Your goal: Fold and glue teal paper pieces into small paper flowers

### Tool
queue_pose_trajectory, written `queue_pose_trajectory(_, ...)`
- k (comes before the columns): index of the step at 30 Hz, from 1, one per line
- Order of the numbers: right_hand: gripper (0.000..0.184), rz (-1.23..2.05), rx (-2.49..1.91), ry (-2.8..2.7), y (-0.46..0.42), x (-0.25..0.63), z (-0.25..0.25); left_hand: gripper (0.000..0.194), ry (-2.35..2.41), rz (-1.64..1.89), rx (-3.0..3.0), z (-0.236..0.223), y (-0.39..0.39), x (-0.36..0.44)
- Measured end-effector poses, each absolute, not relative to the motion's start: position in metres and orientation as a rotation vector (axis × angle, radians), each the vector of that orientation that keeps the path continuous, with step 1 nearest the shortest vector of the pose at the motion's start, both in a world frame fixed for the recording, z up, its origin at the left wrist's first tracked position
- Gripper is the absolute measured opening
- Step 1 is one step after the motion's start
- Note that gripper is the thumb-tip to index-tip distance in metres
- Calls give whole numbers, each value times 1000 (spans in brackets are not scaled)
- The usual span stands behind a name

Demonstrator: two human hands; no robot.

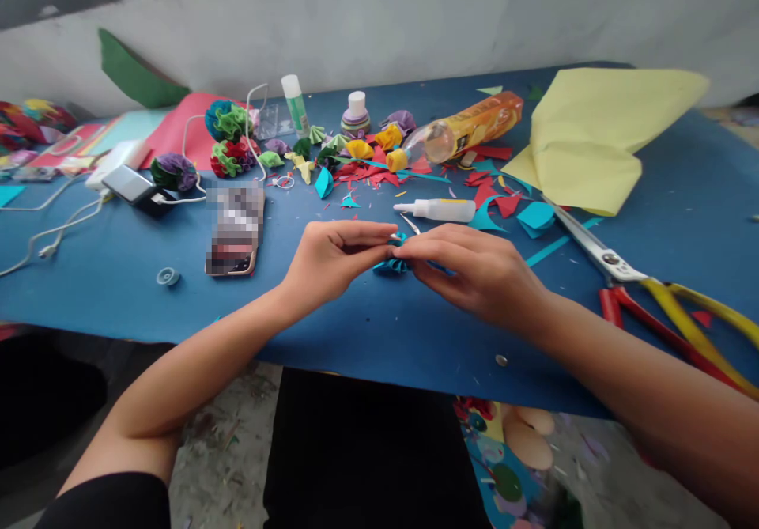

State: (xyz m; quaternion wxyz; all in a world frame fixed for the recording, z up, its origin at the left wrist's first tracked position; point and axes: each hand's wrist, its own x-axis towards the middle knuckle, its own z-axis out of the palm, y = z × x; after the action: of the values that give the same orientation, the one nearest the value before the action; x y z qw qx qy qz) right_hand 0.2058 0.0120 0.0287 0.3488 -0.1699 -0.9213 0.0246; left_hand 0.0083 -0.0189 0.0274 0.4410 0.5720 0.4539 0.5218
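Near the table's front middle, my left hand (341, 254) and my right hand (474, 264) meet fingertip to fingertip over a pleated blue paper flower (391, 265). Both hands are closed in a pinch on it, and the fingers hide much of the flower. A thin white strip or string (410, 224) shows just above the fingertips; whether it is attached to the flower I cannot tell. Right behind the hands lies a white glue bottle (443, 210) with a narrow nozzle, on its side. Blue paper pieces (537, 218) lie beyond my right hand.
Large scissors (613, 264) lie open at right, below crumpled yellow paper (593, 137). An orange-labelled bottle (483, 126), a glue stick (295, 106), paper flowers (231, 120) and red scraps (379, 171) fill the back. A phone (236, 228) and power bank (131, 187) with cables sit left.
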Motion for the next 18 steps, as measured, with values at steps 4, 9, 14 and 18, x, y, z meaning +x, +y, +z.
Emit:
queue_pose_trajectory(4, 18, 97, -519, -2357, 12, 206, 29, 18, 1094, 1318, 1361, 29, -19, 10)
queue_pose_trajectory(9, 17, 94, -521, -2342, 11, 206, 29, 13, 1024, 1372, 1386, 31, -19, 10)
queue_pose_trajectory(14, 17, 52, -469, -2334, 9, 206, 30, 13, 1000, 1372, 1409, 30, -19, 9)
queue_pose_trajectory(18, 17, 22, -444, -2329, 9, 204, 31, 14, 987, 1373, 1407, 29, -18, 9)
